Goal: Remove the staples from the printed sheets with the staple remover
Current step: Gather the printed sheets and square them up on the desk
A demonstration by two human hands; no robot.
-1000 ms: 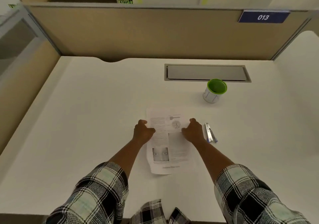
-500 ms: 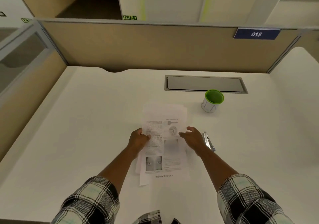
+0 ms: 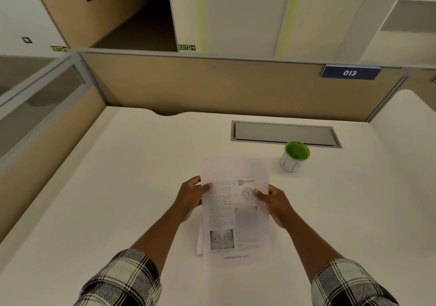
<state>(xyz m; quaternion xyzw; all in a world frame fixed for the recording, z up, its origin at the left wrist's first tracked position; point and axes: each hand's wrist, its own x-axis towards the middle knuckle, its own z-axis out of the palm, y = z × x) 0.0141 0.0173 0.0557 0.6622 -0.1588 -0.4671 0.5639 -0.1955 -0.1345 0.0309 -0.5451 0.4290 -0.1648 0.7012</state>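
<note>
1. Both hands hold the printed sheets (image 3: 236,209) up off the counter (image 3: 118,187). The left hand (image 3: 192,196) grips the left edge, thumb on top of the page and fingers behind it. The right hand (image 3: 273,199) grips the right edge the same way.
2. The pages hang between the two grips. The bottom edge is close to the counter, and a second page peeks out low on the left side.
3. The job now looks like finding the staple. No staple shows from here, so it is too small to tell where it sits.
4. To do this well, keep both grips soft so the paper does not crease. Tip the top corners toward the eyes to look for the staple.
5. The staple remover is not in view now. It may be hidden under the right hand.
6. A green cup (image 3: 295,156) stands far ahead of the right grip, well apart from the pages.
7. Both arms reach forward, bent a little, with checked sleeves (image 3: 122,279) pushed up.
</note>
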